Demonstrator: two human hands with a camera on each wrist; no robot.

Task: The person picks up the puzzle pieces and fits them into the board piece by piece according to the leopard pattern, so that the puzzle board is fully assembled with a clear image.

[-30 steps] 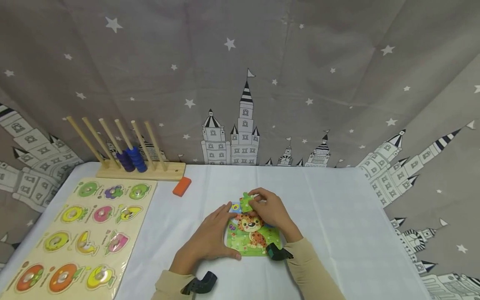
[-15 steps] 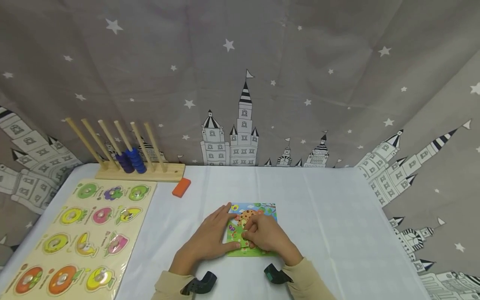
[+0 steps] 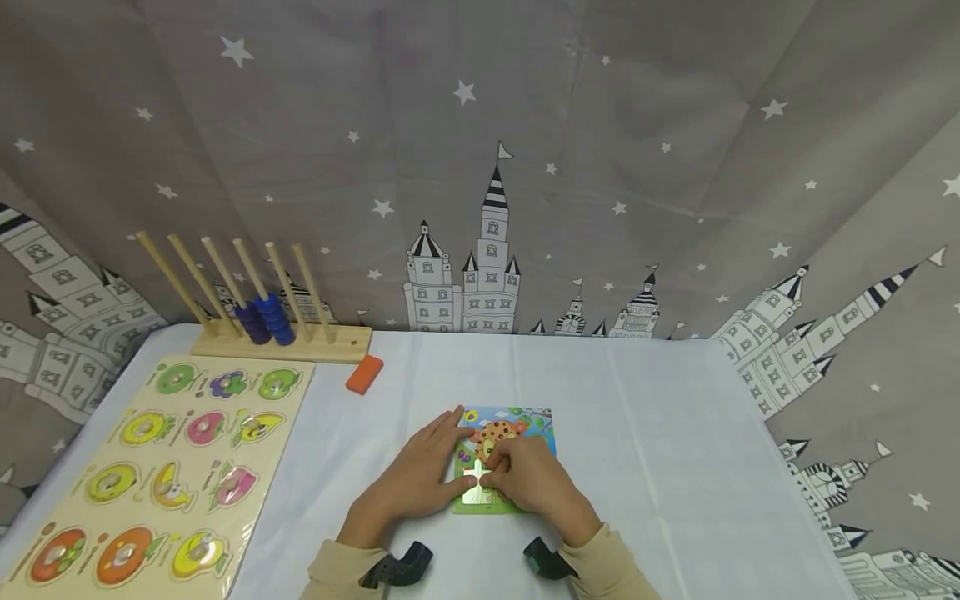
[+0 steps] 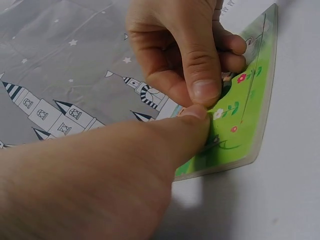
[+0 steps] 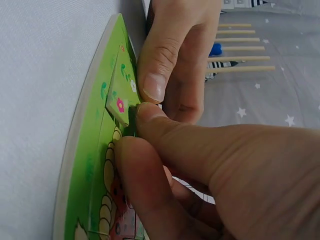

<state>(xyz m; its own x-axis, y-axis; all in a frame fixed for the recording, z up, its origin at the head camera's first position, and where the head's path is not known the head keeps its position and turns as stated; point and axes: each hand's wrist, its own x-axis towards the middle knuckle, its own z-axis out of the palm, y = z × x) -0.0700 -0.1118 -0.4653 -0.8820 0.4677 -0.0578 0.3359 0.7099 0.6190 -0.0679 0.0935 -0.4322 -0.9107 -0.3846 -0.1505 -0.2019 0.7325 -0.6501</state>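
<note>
A small jigsaw puzzle [image 3: 542,423] with a spotted cub on a green and blue ground lies on the white table. Along its left edge rests my left hand [image 3: 422,473], fingers stretched out, its thumb reaching over the lower left corner. My right hand [image 3: 534,482] pinches a green puzzle piece [image 3: 476,493] by its edge above that corner. In the right wrist view the piece [image 5: 121,95] sits slightly tilted, one side raised from the board. Both thumb tips meet at it. The right hand hides part of the cub.
A wooden peg stand [image 3: 352,342] with blue and purple rings stands at the back left. In front of it lies a fruit peg board [image 3: 288,417], and an orange block [image 3: 364,375] is beside them. A grey castle-print curtain [image 3: 675,167] hangs behind the table.
My right hand has brought the green puzzle piece from the puzzle's top edge down to its lower left corner. The left hand has stayed at the left edge.
</note>
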